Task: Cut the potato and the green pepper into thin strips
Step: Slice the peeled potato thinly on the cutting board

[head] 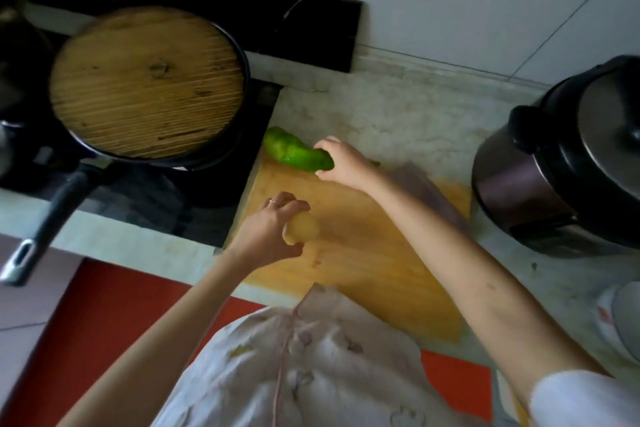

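Starting at the left, we see a dark pan on the stove, covered by a round wooden lid, its long handle reaching out over the counter's near edge. Next comes the left hand, a ring on one finger, with its fingers and thumb curled round the pale potato, which it holds low over the left part of the wooden cutting board; we cannot tell whether the potato touches the wood. Beyond it the green pepper lies whole at the board's far left corner, close to the stove. The right hand grips the pepper's right end, fingers above and thumb below, clamped on it. Under the right forearm a flat greyish shape lies on the board, perhaps a cleaver blade, though blur hides its outline. Farthest right, a dark rice cooker stands on the pale marbled counter, just beside the board.
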{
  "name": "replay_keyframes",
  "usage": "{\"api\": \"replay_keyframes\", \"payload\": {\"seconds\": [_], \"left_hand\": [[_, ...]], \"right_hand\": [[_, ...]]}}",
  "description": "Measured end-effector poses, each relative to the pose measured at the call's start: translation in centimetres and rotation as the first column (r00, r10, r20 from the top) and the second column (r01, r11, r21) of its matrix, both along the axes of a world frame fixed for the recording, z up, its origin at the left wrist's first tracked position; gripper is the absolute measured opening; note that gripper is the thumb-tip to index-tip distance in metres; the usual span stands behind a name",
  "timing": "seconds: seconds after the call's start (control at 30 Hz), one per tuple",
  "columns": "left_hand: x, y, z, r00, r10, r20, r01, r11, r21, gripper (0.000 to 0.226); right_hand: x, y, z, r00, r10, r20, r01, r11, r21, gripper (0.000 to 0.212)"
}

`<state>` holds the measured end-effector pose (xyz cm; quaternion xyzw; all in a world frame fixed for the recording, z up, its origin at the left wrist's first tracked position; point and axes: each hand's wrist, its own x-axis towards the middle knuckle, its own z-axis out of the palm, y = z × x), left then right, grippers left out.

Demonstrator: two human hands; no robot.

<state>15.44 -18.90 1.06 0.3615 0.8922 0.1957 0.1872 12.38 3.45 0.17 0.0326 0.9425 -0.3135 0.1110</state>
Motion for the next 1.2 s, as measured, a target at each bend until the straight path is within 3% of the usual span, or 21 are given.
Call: {"api": "replay_keyframes", "payload": {"seconds": [0.2,0.37,0.5,0.6,0.73,0.8,0.87,0.97,1.2], "left_hand": [[1.4,-2.6,-0.4,0.996,0.085,0.004,-0.085,0.996,0.024,0.071],[2.0,-3.2,-0.5,0.994,0.108,0.024,-0.11,0.992,0.064,0.072],[2.4,-2.1,-0.8,0.994,0.094,0.049,-0.097,0.993,0.063,0.07],[2.5,0.0,-1.0,0.995,0.071,0.07,-0.07,0.997,-0.011,0.071],[3.4,3.1,-1.4,0.998,-0.016,0.058,0.021,0.996,-0.091,0.071],[4.2,4.6,-1.7,0.995,-0.069,0.077,0.076,0.993,-0.092,0.071],[4.8,5.9,-1.9,0.986,-0.15,0.077,0.159,0.981,-0.112,0.073],[5.8,7.2,-2.0,0.972,-0.236,0.018,0.236,0.958,-0.162,0.074],[6.8,8.1,-2.8,0.974,-0.226,0.004,0.224,0.963,-0.147,0.075]], "right_hand": [[0.7,-2.3,-1.5,0.997,0.078,0.006,-0.077,0.965,0.249,0.057],[1.6,-2.9,-1.1,0.993,0.114,0.027,-0.117,0.952,0.284,0.072],[5.6,-2.6,-1.0,0.97,-0.098,-0.222,0.136,0.977,0.163,0.066],[10.7,-1.3,-1.3,0.901,-0.296,-0.317,0.37,0.906,0.204,0.062],[18.1,0.4,-1.8,0.743,-0.642,-0.188,0.666,0.685,0.295,0.072],[21.1,1.2,-2.1,0.641,-0.764,-0.072,0.733,0.582,0.353,0.075],[23.5,1.9,-2.5,0.603,-0.798,-0.008,0.735,0.552,0.393,0.076],[25.1,2.5,-2.9,0.659,-0.752,-0.007,0.679,0.59,0.437,0.072],[24.7,3.4,-3.7,0.718,-0.695,-0.023,0.625,0.631,0.459,0.067]]}}
